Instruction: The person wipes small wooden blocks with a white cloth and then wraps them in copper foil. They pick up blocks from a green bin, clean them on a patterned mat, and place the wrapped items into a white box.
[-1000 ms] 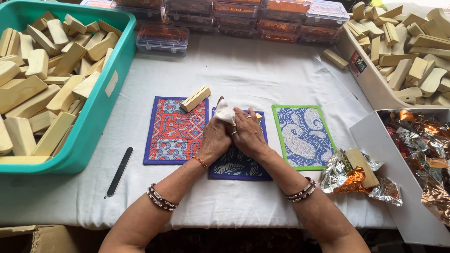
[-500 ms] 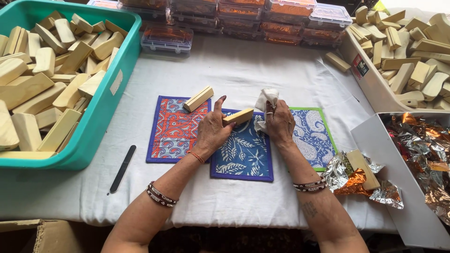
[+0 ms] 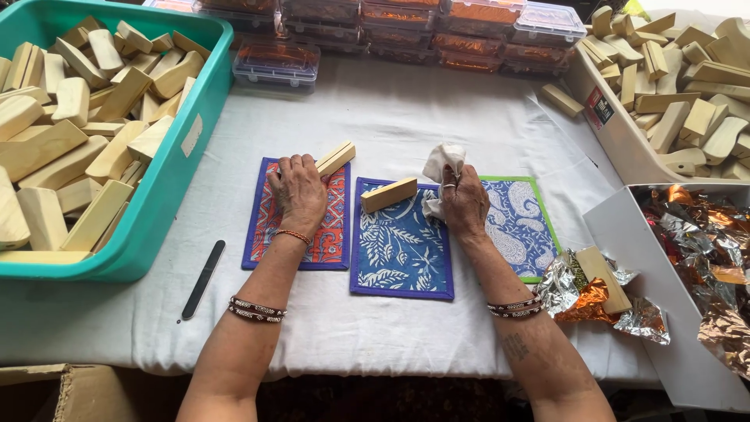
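Worktop carries three mats. Left hand lies on the red mat, fingers loosely curled, touching a block. Right hand clenches a cloth beside another block lying free on the blue mat.

Our bare forearms carry the only adornment. A thin orange thread circles the wrist of our left hand, with two dark beaded bangles farther up that forearm. Our right hand wears a ring on a finger, matching dark beaded bangles, and small dark tattooed marks on the forearm.
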